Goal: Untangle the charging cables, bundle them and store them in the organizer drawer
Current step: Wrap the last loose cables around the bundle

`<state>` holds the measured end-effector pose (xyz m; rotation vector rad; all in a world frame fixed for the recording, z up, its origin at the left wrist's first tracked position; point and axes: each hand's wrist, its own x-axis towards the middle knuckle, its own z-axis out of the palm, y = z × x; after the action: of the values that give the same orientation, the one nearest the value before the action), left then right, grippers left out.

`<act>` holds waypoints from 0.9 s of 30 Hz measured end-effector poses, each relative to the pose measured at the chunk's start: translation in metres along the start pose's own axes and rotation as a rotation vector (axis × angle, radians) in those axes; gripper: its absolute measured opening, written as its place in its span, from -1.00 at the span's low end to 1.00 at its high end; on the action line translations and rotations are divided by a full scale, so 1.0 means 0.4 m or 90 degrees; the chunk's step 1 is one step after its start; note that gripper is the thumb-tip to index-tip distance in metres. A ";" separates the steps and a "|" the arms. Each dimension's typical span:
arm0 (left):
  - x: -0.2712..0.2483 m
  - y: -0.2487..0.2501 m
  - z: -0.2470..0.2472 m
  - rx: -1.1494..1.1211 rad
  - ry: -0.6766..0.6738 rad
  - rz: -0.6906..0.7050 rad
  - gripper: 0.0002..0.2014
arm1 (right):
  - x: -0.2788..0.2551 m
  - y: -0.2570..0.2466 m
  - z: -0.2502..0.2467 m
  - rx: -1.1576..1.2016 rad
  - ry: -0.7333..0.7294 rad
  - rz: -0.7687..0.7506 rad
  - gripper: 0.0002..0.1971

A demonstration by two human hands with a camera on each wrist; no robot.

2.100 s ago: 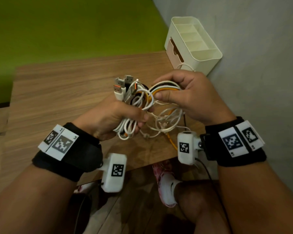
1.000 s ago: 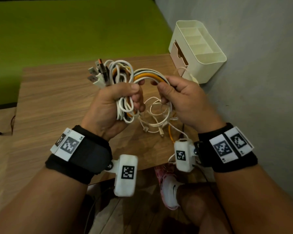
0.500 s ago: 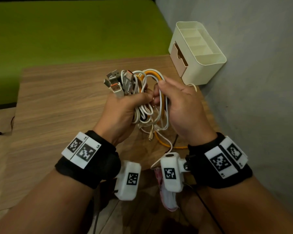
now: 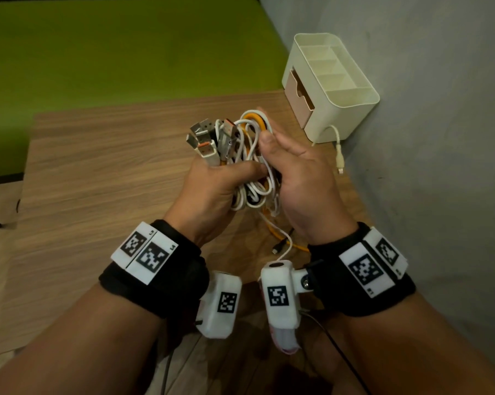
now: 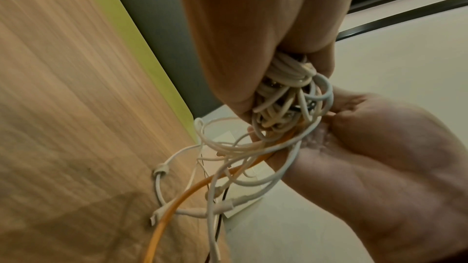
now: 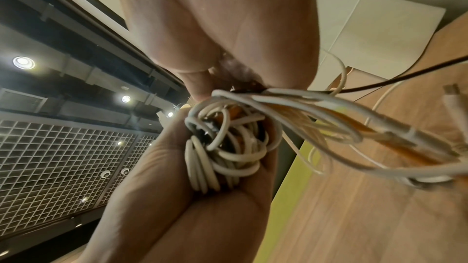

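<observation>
A tangle of white, orange and black charging cables (image 4: 250, 155) is held above the wooden table (image 4: 103, 172). My left hand (image 4: 217, 183) grips its coiled middle, and several USB plugs (image 4: 206, 138) stick up over the fingers. My right hand (image 4: 293, 166) pinches the orange and white loops against the bundle, thumb in front and fingers behind. The left wrist view shows the coil (image 5: 286, 87) in the left fist. The right wrist view shows strands (image 6: 291, 103) running out under the right palm. The cream organizer (image 4: 351, 95), with its tan drawer (image 4: 299, 89) closed, stands at the table's back right.
Loose tails hang onto the table: an orange one (image 4: 282, 238) near my right wrist and a white plug end (image 4: 339, 158) beside the organizer. A grey wall (image 4: 440, 138) runs along the right edge. A green surface (image 4: 112, 52) lies beyond the table.
My hands have come together. The right hand, which held the loops out to the right, has folded them against the left hand's bundle. The bundle rose, then came back down.
</observation>
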<state>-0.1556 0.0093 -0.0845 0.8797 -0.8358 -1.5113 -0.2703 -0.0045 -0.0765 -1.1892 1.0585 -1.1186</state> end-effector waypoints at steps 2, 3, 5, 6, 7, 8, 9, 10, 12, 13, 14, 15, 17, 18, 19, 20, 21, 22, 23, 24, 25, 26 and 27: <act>0.000 -0.001 0.005 0.029 -0.021 0.011 -0.70 | 0.000 -0.001 -0.003 0.009 0.006 0.020 -0.30; 0.000 -0.002 0.007 0.046 -0.030 0.017 -0.67 | 0.001 0.001 -0.005 0.005 0.003 0.031 -0.27; 0.003 -0.002 0.009 0.080 -0.029 0.030 -0.65 | -0.006 0.005 -0.006 -0.019 -0.015 0.053 -0.30; 0.005 -0.002 0.008 0.091 -0.021 0.041 -0.66 | -0.012 0.004 -0.004 -0.030 -0.023 0.059 -0.40; 0.007 -0.003 0.007 0.096 -0.012 0.054 -0.68 | -0.018 0.002 -0.003 -0.036 -0.030 0.059 -0.53; 0.008 -0.002 0.005 0.096 -0.002 0.066 -0.71 | -0.023 -0.002 -0.002 -0.039 -0.041 0.055 -0.61; 0.009 0.001 0.004 0.091 0.008 0.077 -0.74 | -0.027 -0.009 0.000 -0.046 -0.052 0.051 -0.64; 0.010 0.003 0.001 0.084 0.016 0.084 -0.75 | -0.031 -0.017 0.002 -0.059 -0.065 0.048 -0.64; 0.015 0.008 -0.006 0.064 0.019 0.090 -0.77 | -0.030 -0.027 -0.002 -0.096 -0.108 0.042 -0.56; 0.018 0.012 -0.010 0.048 0.023 0.084 -0.78 | -0.029 -0.027 -0.007 -0.109 -0.141 0.045 -0.46; 0.019 0.017 -0.013 0.022 0.031 0.065 -0.80 | -0.029 -0.026 -0.012 -0.127 -0.171 0.053 -0.34; 0.021 0.023 -0.017 -0.010 0.040 0.036 -0.83 | -0.030 -0.025 -0.016 -0.167 -0.193 0.059 -0.24; 0.024 0.033 -0.028 -0.085 0.059 -0.020 -0.83 | -0.036 -0.027 -0.021 -0.301 -0.217 0.055 -0.16; 0.024 0.037 -0.033 -0.116 0.063 -0.035 -0.84 | -0.037 -0.026 -0.023 -0.367 -0.223 0.048 -0.20; 0.023 0.041 -0.036 -0.140 0.057 -0.048 -0.87 | -0.034 -0.022 -0.024 -0.415 -0.220 0.040 -0.28; 0.022 0.044 -0.038 -0.159 0.042 -0.059 -0.92 | -0.029 -0.018 -0.024 -0.440 -0.207 0.033 -0.37; 0.019 0.047 -0.036 -0.180 0.021 -0.066 -0.94 | -0.024 -0.014 -0.025 -0.456 -0.191 0.032 -0.45; 0.016 0.050 -0.033 -0.200 -0.004 -0.064 -0.90 | -0.016 -0.008 -0.028 -0.480 -0.181 0.035 -0.53; 0.013 0.053 -0.032 -0.218 -0.029 -0.056 -0.84 | -0.008 -0.004 -0.033 -0.514 -0.185 0.041 -0.59; 0.009 0.058 -0.033 -0.234 -0.048 -0.044 -0.79 | 0.001 0.002 -0.042 -0.553 -0.190 0.048 -0.69; 0.008 0.064 -0.035 -0.248 -0.056 -0.031 -0.76 | 0.009 0.005 -0.051 -0.593 -0.186 0.053 -0.82; 0.009 0.068 -0.038 -0.261 -0.057 -0.019 -0.73 | 0.018 0.011 -0.063 -0.632 -0.167 0.060 -0.93; 0.010 0.071 -0.041 -0.269 -0.051 -0.010 -0.71 | 0.026 0.016 -0.075 -0.671 -0.132 0.061 -0.90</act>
<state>-0.1283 0.0020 -0.0676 0.5173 -0.5361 -1.6657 -0.2979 -0.0188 -0.0857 -1.9748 1.5745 -0.2833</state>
